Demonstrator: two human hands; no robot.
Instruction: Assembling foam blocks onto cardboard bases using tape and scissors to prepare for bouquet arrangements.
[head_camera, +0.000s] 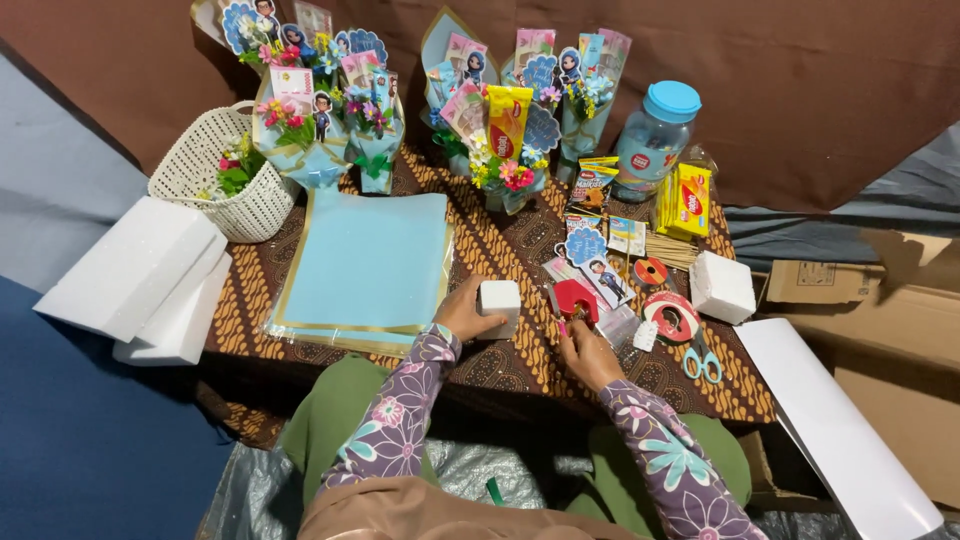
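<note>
My left hand (466, 312) grips a small white foam cube (500, 305) that rests on the brown patterned cloth (500, 250) of a low table. My right hand (588, 352) lies just right of it, fingers closed around something small beside a red tape dispenser (575, 298); what it holds is hidden. Both arms wear floral purple sleeves. Light blue wrapping sheets with gold edges (370, 265) lie to the left of the cube.
Several snack bouquets (505, 130) stand at the back, with a white basket (215, 175), a blue-lidded jar (655, 135), tape rolls (672, 315), blue scissors (703, 360), a foam block (720, 287), foam slabs (140, 275), a white roll (840, 430) and cardboard boxes (880, 300).
</note>
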